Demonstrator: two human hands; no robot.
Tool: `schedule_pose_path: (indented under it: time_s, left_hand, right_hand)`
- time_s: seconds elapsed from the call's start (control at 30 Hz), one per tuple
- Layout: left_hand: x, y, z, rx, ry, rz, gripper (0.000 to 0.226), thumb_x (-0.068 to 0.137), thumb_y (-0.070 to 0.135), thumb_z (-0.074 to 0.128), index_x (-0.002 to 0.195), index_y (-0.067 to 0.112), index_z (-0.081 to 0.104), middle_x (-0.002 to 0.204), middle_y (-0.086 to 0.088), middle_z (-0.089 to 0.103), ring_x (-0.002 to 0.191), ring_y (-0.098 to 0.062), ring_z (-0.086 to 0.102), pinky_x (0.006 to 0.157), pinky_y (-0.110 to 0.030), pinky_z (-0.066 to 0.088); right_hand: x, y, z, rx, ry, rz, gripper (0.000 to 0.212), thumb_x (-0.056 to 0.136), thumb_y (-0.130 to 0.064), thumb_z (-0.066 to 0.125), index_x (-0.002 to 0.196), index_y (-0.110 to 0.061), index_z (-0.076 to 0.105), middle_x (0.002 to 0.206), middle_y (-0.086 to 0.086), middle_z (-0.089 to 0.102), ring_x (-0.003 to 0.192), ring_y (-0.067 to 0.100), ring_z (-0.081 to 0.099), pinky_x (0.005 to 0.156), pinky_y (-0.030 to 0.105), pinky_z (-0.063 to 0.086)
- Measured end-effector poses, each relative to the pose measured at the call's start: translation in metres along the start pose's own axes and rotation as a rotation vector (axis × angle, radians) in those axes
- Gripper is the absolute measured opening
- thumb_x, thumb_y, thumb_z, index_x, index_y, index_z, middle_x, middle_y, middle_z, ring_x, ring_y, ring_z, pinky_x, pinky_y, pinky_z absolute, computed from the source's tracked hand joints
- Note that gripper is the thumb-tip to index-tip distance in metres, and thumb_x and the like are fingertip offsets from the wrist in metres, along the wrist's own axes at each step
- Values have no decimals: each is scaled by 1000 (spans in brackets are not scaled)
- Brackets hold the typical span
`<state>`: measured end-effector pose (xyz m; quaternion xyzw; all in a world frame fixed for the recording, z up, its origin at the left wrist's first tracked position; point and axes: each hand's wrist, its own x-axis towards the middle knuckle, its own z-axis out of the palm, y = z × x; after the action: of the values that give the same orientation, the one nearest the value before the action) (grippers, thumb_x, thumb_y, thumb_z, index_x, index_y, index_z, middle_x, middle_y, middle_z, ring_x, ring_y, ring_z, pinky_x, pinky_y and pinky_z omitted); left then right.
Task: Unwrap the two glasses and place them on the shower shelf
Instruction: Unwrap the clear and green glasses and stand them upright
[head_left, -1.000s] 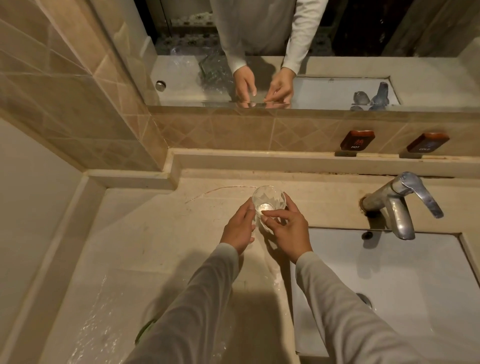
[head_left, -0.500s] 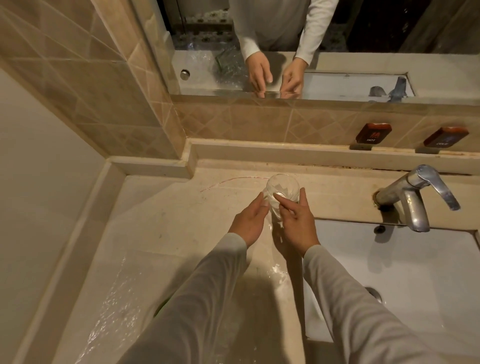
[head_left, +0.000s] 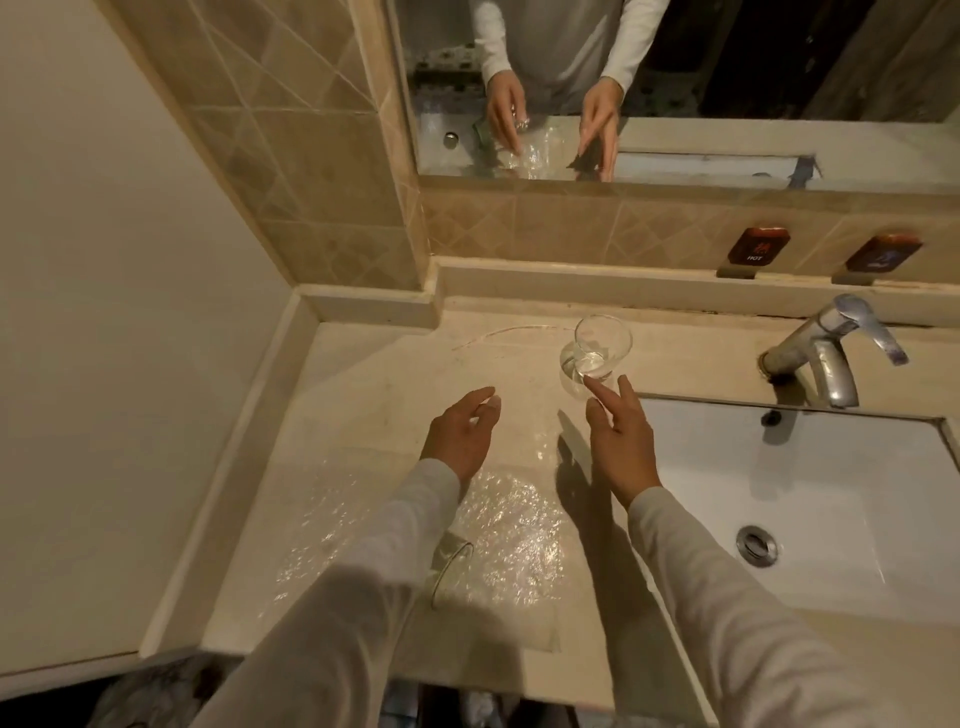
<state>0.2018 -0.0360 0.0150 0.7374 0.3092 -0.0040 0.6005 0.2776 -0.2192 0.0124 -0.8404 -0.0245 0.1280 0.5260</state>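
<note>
A round clear glass (head_left: 597, 353) stood upright on the beige stone counter (head_left: 374, 395), left of the chrome faucet (head_left: 826, 364). The right hand (head_left: 621, 447) had straight, spread fingers at its base. The left hand (head_left: 462, 431) hung loosely curled, empty, above crinkled plastic wrap (head_left: 514, 535).

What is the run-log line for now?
glass: upright on counter; left hand: open; right hand: open beside glass; second glass: on wrap
</note>
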Motion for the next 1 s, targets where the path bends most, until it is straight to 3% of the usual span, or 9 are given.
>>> schedule_pose_path:
  time_s: [0.13, 0.27, 0.37, 0.43, 0.57, 0.7, 0.8, 0.9, 1.0]
  left_hand:
    - [-34, -23, -39, 30, 79, 42, 17, 96, 21, 63, 111, 24, 70, 99, 3, 69, 90, -15, 65, 73, -2, 44]
    - [-71, -55, -76, 64, 240, 67, 16, 91, 11, 65, 103, 18, 74, 86, -2, 70, 72, -5, 62, 61, 2, 39]
    - [-100, -87, -93, 23, 296, 60, 16, 91, 12, 64, 99, 22, 73, 94, 0, 71, 82, -13, 65, 76, -14, 49]
    - [-116, -110, -98, -14, 284, 45, 17, 93, 12, 64, 99, 26, 71, 101, 1, 69, 93, -17, 66, 85, -27, 53]
    - [-137, -149, -93, 66, 119, 15, 31, 96, 20, 63, 127, 22, 63, 129, -2, 63, 117, -17, 59, 103, -34, 47]
    - [-144, -165, -84, 250, 12, 82, 51, 100, 24, 56, 149, 25, 42, 156, 1, 39, 140, -18, 39, 116, -29, 28]
    - [-137, -165, -78, 270, 42, 81, 55, 100, 32, 54, 152, 29, 36, 158, 2, 38, 142, -20, 40, 117, -36, 31]
    - [-130, -168, -73, 288, 50, -36, 59, 99, 49, 47, 153, 34, 29, 153, -3, 47, 134, -29, 49, 114, -41, 36]
    - [-125, -175, -66, 460, 20, -163, 60, 100, 58, 25, 155, 35, 21, 160, 0, 35, 145, -22, 34, 122, -45, 14]
  right_hand:
    - [-42, -4, 13, 43, 11, 26, 33, 105, -23, 53, 137, -24, 63, 164, 5, 34, 148, 24, 36, 114, 31, 32]
    - [-87, 0, 26, 57, 32, 25, 33, 103, -24, 57, 136, -24, 64, 159, 6, 40, 145, 19, 38, 101, 17, 34]
    - [-118, 7, 35, 35, 43, 36, 34, 103, -25, 58, 136, -23, 64, 154, 5, 47, 142, 19, 42, 84, -4, 30]
    - [-138, 13, 39, 35, 57, 44, 33, 103, -26, 58, 135, -23, 64, 149, 3, 52, 139, 18, 47, 81, -6, 30]
    - [-170, 25, 43, 45, 80, 58, 33, 102, -29, 58, 135, -24, 64, 142, -1, 58, 131, 15, 52, 97, 18, 39]
    - [-189, 34, 37, 60, 88, 86, 34, 102, -31, 59, 135, -23, 64, 136, -2, 62, 124, 12, 56, 87, 10, 40]
    - [-195, 38, 28, 100, 87, 91, 31, 102, -30, 59, 132, -25, 66, 131, -5, 65, 118, 9, 60, 86, 10, 44]
    - [-196, 40, 20, 135, 87, 100, 28, 102, -30, 59, 129, -30, 67, 127, -9, 66, 115, 8, 62, 97, 25, 49]
    - [-195, 42, 11, 174, 87, 98, 27, 102, -31, 58, 127, -33, 67, 125, -12, 67, 114, 3, 61, 95, 24, 48]
